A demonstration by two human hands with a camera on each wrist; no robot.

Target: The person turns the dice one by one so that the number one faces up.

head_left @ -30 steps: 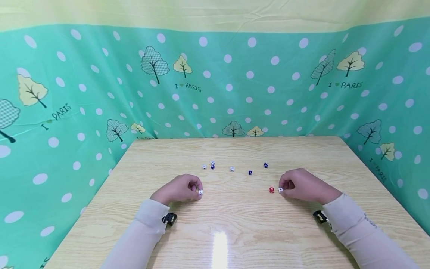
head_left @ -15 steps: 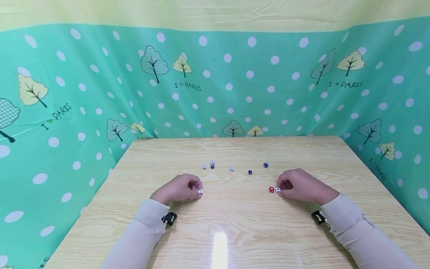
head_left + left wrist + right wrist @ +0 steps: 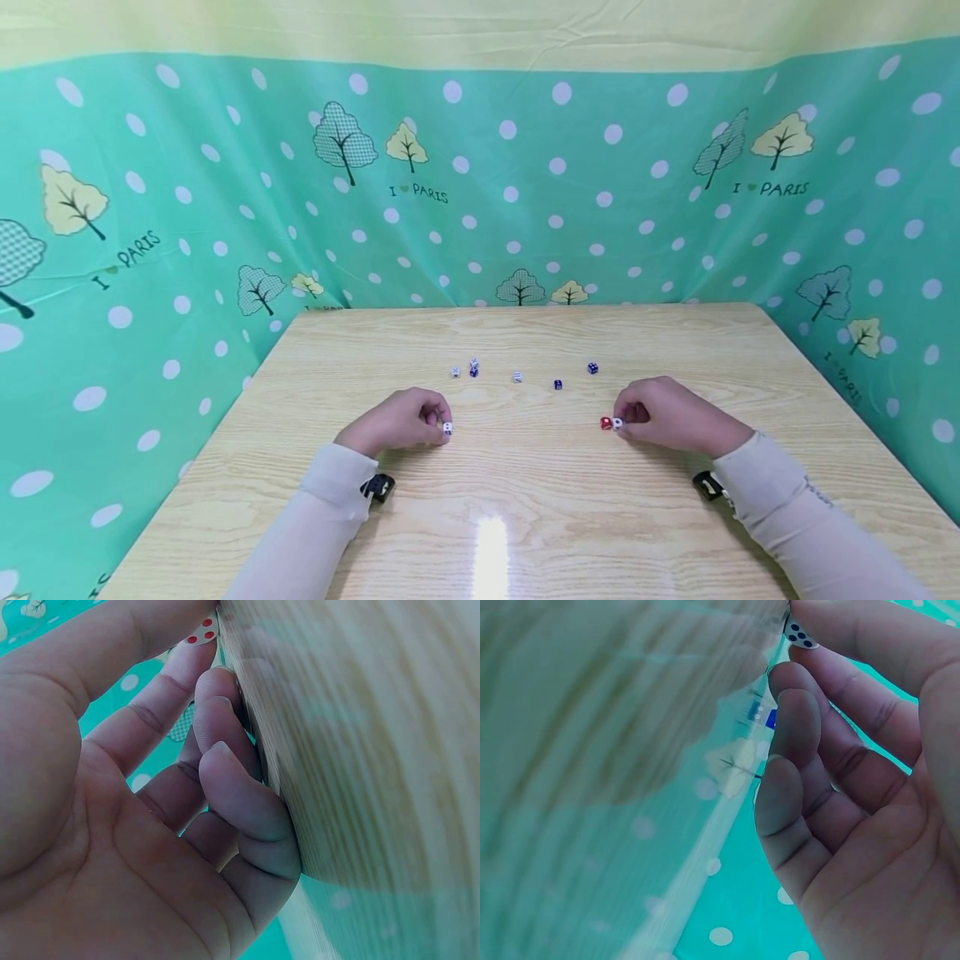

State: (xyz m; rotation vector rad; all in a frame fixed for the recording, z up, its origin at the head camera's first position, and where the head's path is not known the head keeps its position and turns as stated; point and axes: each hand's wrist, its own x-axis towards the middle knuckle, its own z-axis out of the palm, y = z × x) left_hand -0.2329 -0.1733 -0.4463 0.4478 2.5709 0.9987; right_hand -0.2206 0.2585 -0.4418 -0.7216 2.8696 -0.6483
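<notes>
My left hand point(image 3: 401, 419) pinches a white die point(image 3: 447, 427) between thumb and index finger at the tabletop. Red pips show on that die in the left wrist view, where the hand point(image 3: 150, 795) has its other fingers curled against the wood. On the right, my other hand point(image 3: 667, 415) pinches a second white die point(image 3: 618, 424), which sits right up against the left-hand neighbour, a red die point(image 3: 606, 423). Dark pips mark this white die point(image 3: 800, 634) in the right wrist view. Fingertips partly cover both pinched dice.
Farther back on the wooden table point(image 3: 525, 483) lie a white die point(image 3: 455, 372), a white die point(image 3: 474, 362) directly above a blue die point(image 3: 474, 372) in view, another white die point(image 3: 517, 377) and two blue dice point(image 3: 558, 385). A green dotted curtain point(image 3: 480, 183) surrounds the table.
My right hand has slid a little to the left with its white die, narrowing the gap to the red die. The left hand has stayed in place.
</notes>
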